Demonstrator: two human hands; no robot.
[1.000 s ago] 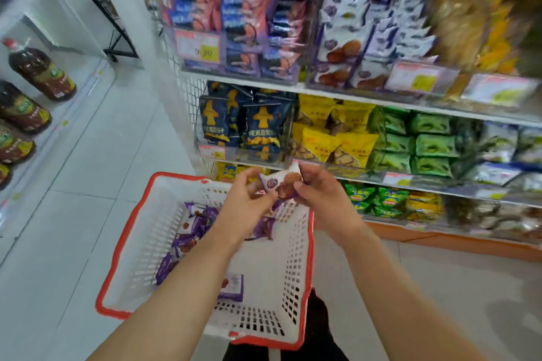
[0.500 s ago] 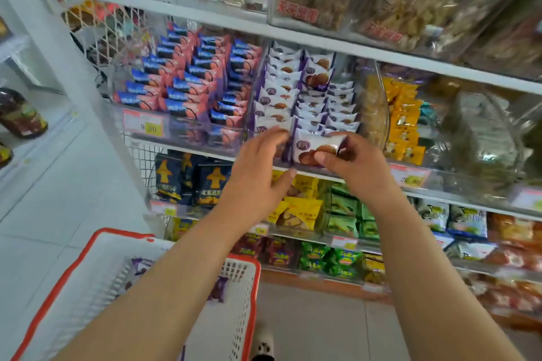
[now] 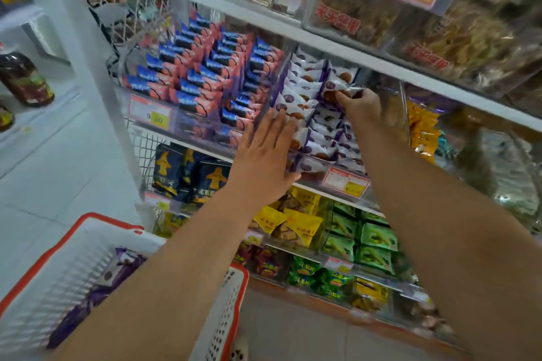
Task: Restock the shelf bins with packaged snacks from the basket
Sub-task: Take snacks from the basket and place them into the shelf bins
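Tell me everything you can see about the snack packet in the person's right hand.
The small white-and-purple plastic snack packet is a glossy pillow-style wrapper with a round purple logo on its left part and a brown cookie pictured on it. It is tilted, held above the back rows of matching packets in the clear plastic shelf bin. The right hand pinches its lower right end from below; nothing else plainly touches it.

A white-and-purple snack packet (image 3: 337, 83) showing a brown biscuit is raised at the far end of the clear shelf bin (image 3: 311, 168), tilted, above rows of matching packets (image 3: 319, 129) that stand on edge inside. Near left sits the white basket (image 3: 96, 231) with its red rim — more purple packets (image 3: 96, 293) lie loose inside it.
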